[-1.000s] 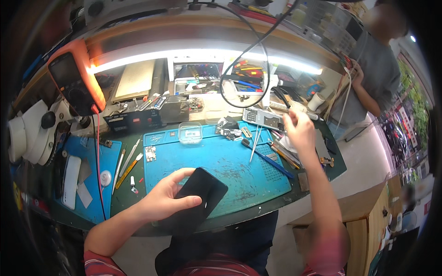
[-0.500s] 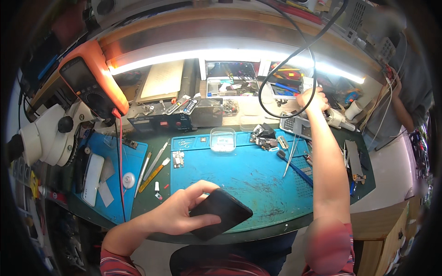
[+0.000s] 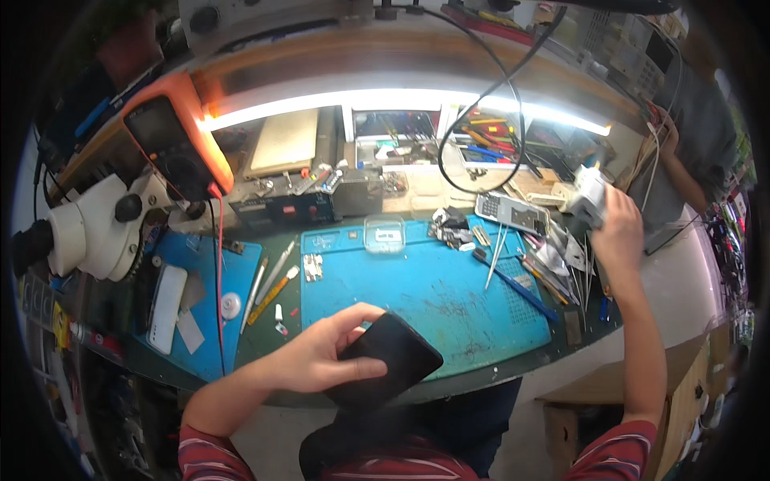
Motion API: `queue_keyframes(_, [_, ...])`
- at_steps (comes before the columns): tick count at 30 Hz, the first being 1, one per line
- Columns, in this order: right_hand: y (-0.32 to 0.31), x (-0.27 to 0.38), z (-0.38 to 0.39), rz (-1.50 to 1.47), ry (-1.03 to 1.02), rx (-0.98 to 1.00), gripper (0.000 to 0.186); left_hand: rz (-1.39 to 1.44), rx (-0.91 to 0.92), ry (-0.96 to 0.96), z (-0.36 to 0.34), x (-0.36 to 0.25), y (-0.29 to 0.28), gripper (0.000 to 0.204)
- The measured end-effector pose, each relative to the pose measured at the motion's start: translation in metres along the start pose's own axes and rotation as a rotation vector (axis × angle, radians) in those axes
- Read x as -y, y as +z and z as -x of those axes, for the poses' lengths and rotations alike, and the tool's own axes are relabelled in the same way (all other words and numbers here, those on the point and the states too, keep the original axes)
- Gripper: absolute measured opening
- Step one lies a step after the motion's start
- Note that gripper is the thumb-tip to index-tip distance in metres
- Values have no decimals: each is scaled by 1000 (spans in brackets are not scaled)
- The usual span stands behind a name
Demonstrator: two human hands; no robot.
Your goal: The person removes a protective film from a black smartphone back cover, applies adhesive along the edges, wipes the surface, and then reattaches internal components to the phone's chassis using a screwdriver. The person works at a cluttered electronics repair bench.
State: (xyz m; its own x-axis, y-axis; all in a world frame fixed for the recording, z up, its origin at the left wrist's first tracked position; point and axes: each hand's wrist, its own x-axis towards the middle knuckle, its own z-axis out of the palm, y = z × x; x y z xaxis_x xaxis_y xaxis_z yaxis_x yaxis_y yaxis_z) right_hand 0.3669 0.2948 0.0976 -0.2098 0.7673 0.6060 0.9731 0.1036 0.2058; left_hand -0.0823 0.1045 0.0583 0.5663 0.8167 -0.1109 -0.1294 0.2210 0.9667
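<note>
My left hand [image 3: 325,353] is closed around a flat black phone [image 3: 403,357], thumb across its face, held tilted over the front edge of the blue work mat [image 3: 385,293]. At the right end of the bench, my right hand [image 3: 622,232] grips a white-and-grey object [image 3: 590,199]. Motion blurs it, so its exact kind does not show. Just left of that hand lie a grey phone frame [image 3: 512,213], tweezers [image 3: 496,256] and a blue-handled brush [image 3: 521,290]. A small clear plastic box [image 3: 385,235] sits at the mat's far edge.
An orange multimeter [image 3: 178,140] stands back left, its red lead [image 3: 220,289] running down to the bench. Beside it is a white microscope [image 3: 92,228]. A white phone [image 3: 167,309] lies on the left mat. Black cable [image 3: 521,120] loops overhead. Another person [image 3: 682,152] stands at right.
My right hand has moved right and nearer, lifting the white-and-grey object from the back of the bench. My left hand still holds the black phone. The whole view has shifted slightly.
</note>
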Motion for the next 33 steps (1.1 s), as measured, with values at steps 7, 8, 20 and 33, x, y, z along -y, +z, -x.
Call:
queue_keyframes(7, [-97, -79, 184, -1148, 382, 212, 67, -38, 247, -268, -16, 31, 0, 55])
queue_keyframes(8, [-120, -46, 186, -1464, 331, 322, 68, -240, 229, -309, -17, 25, 4, 58])
queue_keyframes(20, [-110, 49, 274, -2288, 444, 849, 58, -326, 98, -292, -11, 40, 7, 61])
queue_keyframes(33, [-95, 59, 267, -2154, 422, 998, 63, -329, 45, -320, -16, 38, 14, 52])
